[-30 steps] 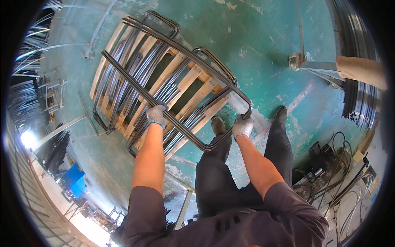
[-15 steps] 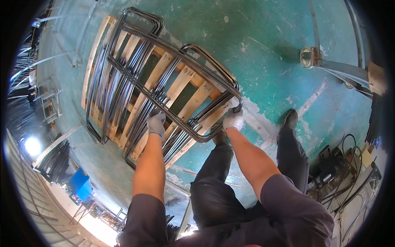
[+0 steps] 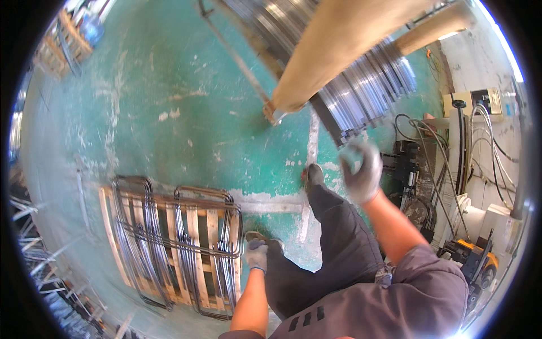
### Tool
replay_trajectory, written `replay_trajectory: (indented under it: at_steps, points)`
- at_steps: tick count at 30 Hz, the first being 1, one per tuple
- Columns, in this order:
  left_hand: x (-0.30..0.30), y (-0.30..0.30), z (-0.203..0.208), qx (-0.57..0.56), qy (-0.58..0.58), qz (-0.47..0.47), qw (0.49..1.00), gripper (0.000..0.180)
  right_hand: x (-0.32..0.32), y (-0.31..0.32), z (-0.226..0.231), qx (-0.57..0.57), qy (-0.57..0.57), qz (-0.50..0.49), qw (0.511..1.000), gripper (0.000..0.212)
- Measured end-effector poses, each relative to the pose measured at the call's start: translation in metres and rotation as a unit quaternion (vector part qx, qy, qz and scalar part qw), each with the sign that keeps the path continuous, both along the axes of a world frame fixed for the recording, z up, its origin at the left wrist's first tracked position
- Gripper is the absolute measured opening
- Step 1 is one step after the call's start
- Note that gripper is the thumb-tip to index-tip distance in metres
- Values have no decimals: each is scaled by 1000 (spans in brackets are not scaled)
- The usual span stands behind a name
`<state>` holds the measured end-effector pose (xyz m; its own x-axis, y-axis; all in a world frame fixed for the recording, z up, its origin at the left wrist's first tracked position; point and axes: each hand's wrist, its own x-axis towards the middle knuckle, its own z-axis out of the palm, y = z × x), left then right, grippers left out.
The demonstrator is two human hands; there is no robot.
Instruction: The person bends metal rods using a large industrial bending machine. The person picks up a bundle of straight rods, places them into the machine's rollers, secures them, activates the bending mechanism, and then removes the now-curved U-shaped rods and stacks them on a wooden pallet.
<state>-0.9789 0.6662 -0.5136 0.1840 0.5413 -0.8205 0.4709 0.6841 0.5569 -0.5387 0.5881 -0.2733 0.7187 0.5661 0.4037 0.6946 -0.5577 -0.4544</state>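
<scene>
My right hand (image 3: 364, 172), in a grey-white glove, reaches forward, blurred a little by motion. Its thumb and fingers curve apart with nothing between them. Just beyond the fingertips are the ends of a stack of shiny metal tubes (image 3: 353, 93). My left hand (image 3: 257, 255), gloved too, hangs low by my knee with fingers curled in and nothing visible in them. Left of it, bent metal tube frames (image 3: 169, 243) lie stacked on a wooden pallet (image 3: 107, 217); the left hand looks apart from them.
Large tan rolls or padded posts (image 3: 333, 48) cross above the tube stack. Cables (image 3: 485, 121), a yellow-black tool (image 3: 488, 271) and dark machine parts (image 3: 403, 166) line the right wall. Another pallet (image 3: 62, 48) stands far left. Metal pieces (image 3: 45, 254) crowd the left edge.
Both hands have let go of the bent tube frame. My view has turned right, so the pallet sits lower left, and my right hand now reaches toward the tube stack.
</scene>
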Motion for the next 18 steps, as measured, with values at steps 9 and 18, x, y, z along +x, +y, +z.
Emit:
replay_trajectory:
  at_steps: [9,18]
  points:
    - [143,38,127,59,-10,-111,992,45,352,-65,29,-335,136,-329,872,99]
    - [313,9,228,109,14,-210,971,45,387,-77,44,-303,237,-156,910,37]
